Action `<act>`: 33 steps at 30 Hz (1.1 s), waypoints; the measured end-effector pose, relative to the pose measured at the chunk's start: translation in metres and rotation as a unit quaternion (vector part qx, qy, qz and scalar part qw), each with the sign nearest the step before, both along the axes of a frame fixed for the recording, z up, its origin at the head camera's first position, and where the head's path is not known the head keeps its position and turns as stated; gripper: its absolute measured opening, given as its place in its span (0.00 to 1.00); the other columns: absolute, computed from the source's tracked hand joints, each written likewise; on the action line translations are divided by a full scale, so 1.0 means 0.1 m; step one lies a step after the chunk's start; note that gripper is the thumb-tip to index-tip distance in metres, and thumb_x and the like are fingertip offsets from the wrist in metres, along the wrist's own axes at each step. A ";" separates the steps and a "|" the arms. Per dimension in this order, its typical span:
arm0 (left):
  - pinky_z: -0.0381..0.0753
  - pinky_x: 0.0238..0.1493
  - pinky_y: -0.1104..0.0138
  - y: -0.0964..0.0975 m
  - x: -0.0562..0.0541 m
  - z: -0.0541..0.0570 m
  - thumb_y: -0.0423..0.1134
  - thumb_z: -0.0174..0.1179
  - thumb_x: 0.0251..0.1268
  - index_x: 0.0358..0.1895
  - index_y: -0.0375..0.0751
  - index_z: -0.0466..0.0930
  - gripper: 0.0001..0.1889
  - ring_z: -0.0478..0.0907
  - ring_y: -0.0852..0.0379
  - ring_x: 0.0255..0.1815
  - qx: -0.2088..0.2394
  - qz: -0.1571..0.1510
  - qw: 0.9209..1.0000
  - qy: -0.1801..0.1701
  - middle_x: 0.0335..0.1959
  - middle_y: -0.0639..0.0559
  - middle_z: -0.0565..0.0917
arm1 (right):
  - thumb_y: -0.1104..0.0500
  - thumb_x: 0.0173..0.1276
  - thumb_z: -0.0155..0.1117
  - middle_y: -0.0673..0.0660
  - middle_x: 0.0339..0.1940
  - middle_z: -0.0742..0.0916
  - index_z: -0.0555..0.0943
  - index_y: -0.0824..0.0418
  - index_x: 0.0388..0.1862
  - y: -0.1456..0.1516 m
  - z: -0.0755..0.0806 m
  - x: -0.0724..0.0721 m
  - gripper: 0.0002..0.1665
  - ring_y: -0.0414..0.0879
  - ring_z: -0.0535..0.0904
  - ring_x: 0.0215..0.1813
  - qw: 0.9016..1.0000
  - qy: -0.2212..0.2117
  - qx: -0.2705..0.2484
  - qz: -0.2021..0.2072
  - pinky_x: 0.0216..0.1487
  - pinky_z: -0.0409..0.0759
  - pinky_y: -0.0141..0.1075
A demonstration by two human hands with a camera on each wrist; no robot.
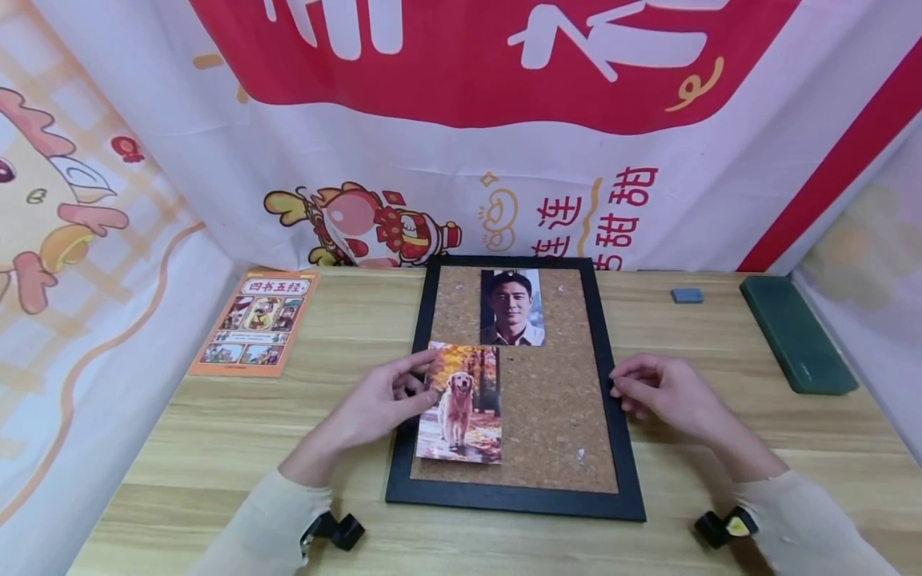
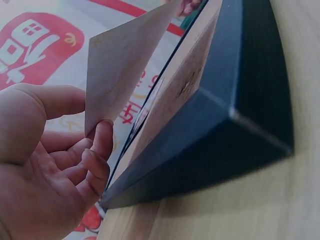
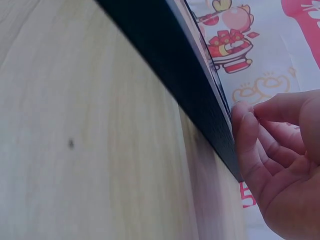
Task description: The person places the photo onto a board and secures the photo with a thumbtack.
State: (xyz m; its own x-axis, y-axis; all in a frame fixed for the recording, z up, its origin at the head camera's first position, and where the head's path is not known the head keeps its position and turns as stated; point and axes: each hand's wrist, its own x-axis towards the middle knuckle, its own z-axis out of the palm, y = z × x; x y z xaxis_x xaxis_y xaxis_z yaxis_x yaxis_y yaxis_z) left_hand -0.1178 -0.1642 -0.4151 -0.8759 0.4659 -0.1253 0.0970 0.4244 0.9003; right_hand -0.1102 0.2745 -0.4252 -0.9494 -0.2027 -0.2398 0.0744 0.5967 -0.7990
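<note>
My left hand [image 1: 382, 400] pinches the left edge of a photo print [image 1: 461, 408] of a golden dog among autumn trees. In the left wrist view the print's pale back [image 2: 125, 65] is tilted up, apart from the cork. Below it lies a black-framed cork board [image 1: 551, 416]. A second photo print [image 1: 513, 320], of a person, is on the board's upper part. My right hand [image 1: 663, 392] is at the frame's right edge, thumb and forefinger tips close together; whether something tiny is between them cannot be made out. Small clear pushpins [image 1: 580, 456] stand in the cork near several corners.
An orange booklet [image 1: 252, 324] lies on the wooden table [image 1: 346, 320] at the left. To the right are a small blue block [image 1: 687, 296] and a dark green case [image 1: 795, 336]. A printed cloth [image 1: 403, 168] hangs behind the table.
</note>
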 end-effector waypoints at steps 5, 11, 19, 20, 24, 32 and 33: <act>0.83 0.44 0.70 0.13 -0.02 -0.03 0.35 0.65 0.77 0.84 0.39 0.63 0.36 0.82 0.54 0.51 -0.003 -0.027 1.000 -0.002 0.71 0.42 0.81 | 0.61 0.84 0.61 0.58 0.42 0.90 0.84 0.65 0.56 -0.09 0.02 -0.03 0.11 0.47 0.85 0.37 1.000 0.002 -0.003 0.007 0.35 0.87 0.37; 0.84 0.47 0.70 0.27 -0.05 -0.05 0.34 0.66 0.76 0.85 0.36 0.61 0.39 0.82 0.56 0.50 -0.014 -0.063 0.998 0.002 0.73 0.41 0.79 | 0.60 0.83 0.62 0.59 0.42 0.90 0.84 0.65 0.54 -0.17 0.02 -0.07 0.10 0.48 0.85 0.39 1.000 -0.004 -0.011 0.018 0.37 0.88 0.37; 0.84 0.41 0.69 0.43 -0.08 -0.03 0.35 0.67 0.75 0.85 0.36 0.61 0.39 0.81 0.59 0.44 -0.046 -0.086 0.995 0.018 0.66 0.42 0.82 | 0.61 0.83 0.61 0.60 0.42 0.90 0.85 0.64 0.53 -0.26 0.03 -0.10 0.09 0.49 0.86 0.39 0.999 0.008 -0.026 0.035 0.38 0.89 0.38; 0.84 0.41 0.69 0.44 -0.09 -0.03 0.35 0.68 0.75 0.85 0.36 0.61 0.39 0.81 0.59 0.44 -0.050 -0.087 0.995 0.022 0.66 0.42 0.82 | 0.61 0.83 0.61 0.60 0.42 0.90 0.85 0.64 0.53 -0.28 0.03 -0.11 0.09 0.49 0.86 0.39 0.999 0.008 -0.027 0.036 0.38 0.89 0.38; 0.83 0.43 0.69 0.49 -0.12 -0.04 0.35 0.68 0.75 0.84 0.35 0.62 0.38 0.80 0.60 0.45 -0.070 -0.096 0.992 0.038 0.67 0.44 0.83 | 0.62 0.83 0.61 0.59 0.41 0.90 0.85 0.64 0.52 -0.35 0.06 -0.13 0.09 0.49 0.86 0.38 0.999 0.006 -0.029 0.042 0.37 0.88 0.38; 0.81 0.54 0.65 0.58 -0.14 -0.06 0.38 0.68 0.76 0.83 0.36 0.64 0.38 0.79 0.57 0.53 -0.123 -0.103 0.985 0.066 0.66 0.47 0.83 | 0.62 0.82 0.61 0.59 0.41 0.91 0.86 0.65 0.52 -0.51 0.08 -0.17 0.10 0.50 0.87 0.37 0.998 0.003 -0.042 0.055 0.37 0.88 0.39; 0.81 0.56 0.63 0.60 -0.14 -0.07 0.39 0.68 0.76 0.83 0.36 0.64 0.37 0.79 0.57 0.55 -0.130 -0.104 0.984 0.069 0.67 0.47 0.83 | 0.62 0.82 0.61 0.59 0.41 0.91 0.86 0.64 0.53 -0.53 0.08 -0.19 0.10 0.50 0.86 0.37 0.998 0.000 -0.041 0.055 0.37 0.88 0.39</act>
State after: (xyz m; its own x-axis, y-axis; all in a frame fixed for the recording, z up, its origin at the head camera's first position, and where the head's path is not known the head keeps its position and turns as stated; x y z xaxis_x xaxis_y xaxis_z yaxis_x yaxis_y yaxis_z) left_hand -0.1318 -0.1046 -0.4218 -0.7821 0.6046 -0.1513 0.3189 0.5968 0.7363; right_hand -0.1287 0.2217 -0.4169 -0.9205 -0.3244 -0.2177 0.0120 0.5336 -0.8457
